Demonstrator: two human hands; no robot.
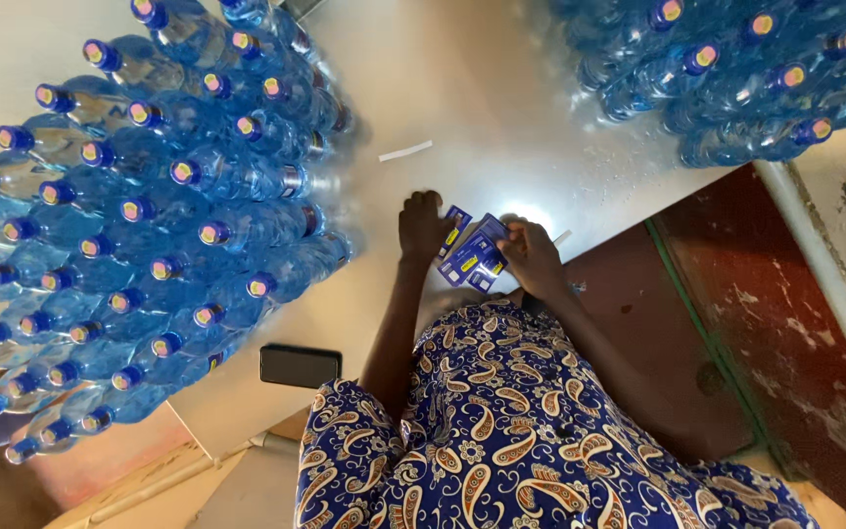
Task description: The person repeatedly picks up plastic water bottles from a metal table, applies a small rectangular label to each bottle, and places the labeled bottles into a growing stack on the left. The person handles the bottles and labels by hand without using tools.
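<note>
Blue labels (pixel 474 255) between both curled hands

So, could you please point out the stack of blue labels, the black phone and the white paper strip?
stack of blue labels (pixel 475 253), head view, middle of top label.
black phone (pixel 300 365), head view, screen centre.
white paper strip (pixel 405 151), head view, its middle.

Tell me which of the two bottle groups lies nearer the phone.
The big left group of blue bottles: the black phone lies right at its lower edge. The other group sits far off, top right.

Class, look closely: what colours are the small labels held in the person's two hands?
Blue with yellow patches, seen in the head view: the labels.
</note>
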